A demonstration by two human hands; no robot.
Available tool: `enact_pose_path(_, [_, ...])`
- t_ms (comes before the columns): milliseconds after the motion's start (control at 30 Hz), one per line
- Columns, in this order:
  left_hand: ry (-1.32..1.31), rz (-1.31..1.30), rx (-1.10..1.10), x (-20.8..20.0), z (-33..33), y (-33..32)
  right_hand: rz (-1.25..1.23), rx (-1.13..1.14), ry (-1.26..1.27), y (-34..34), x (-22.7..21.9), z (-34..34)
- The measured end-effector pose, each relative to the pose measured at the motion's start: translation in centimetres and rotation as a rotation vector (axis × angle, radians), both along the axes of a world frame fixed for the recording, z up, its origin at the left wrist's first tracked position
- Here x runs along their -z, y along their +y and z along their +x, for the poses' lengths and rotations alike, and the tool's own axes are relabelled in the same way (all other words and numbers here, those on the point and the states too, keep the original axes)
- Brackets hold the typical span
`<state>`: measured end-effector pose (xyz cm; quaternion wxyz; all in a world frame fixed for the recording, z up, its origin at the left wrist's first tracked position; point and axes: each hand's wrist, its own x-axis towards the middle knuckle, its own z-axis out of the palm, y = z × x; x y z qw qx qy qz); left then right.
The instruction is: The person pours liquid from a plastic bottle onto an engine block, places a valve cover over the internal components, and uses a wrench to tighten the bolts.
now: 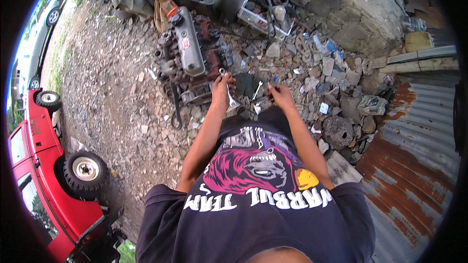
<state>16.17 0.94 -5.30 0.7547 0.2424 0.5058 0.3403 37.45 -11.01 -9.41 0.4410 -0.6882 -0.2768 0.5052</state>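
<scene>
My left hand [221, 92] is closed round a silver combination wrench [231, 98]; its ring end sticks up above the fist and its open jaw shows below. To the right, my right hand [281, 96] has its fingers drawn together in a pinch, and what they hold, if anything, is too small to make out. Between the hands, a second wrench [257, 90] lies low down beside a dark patch. An engine [189, 48] with a grey valve cover stands on the rubble just ahead of my left hand.
Broken stones and rubble [292, 68] cover the ground. A white plastic crate [256, 18] and scrap parts lie ahead. Rusty corrugated sheets [409, 151] stand at the right, beside a large rock [338, 132]. A red off-road vehicle [53, 165] is parked at the left.
</scene>
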Motion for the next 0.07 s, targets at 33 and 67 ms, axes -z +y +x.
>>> enact_pose_path(33, [0.024,0.037,-0.008,0.13,-0.22,0.96,0.018,0.022,0.073,1.62,0.48,-0.01])
enact_pose_path(67, [0.009,0.026,-0.024,0.33,-0.79,0.94,0.015,-0.063,-0.004,2.13,0.89,-0.38])
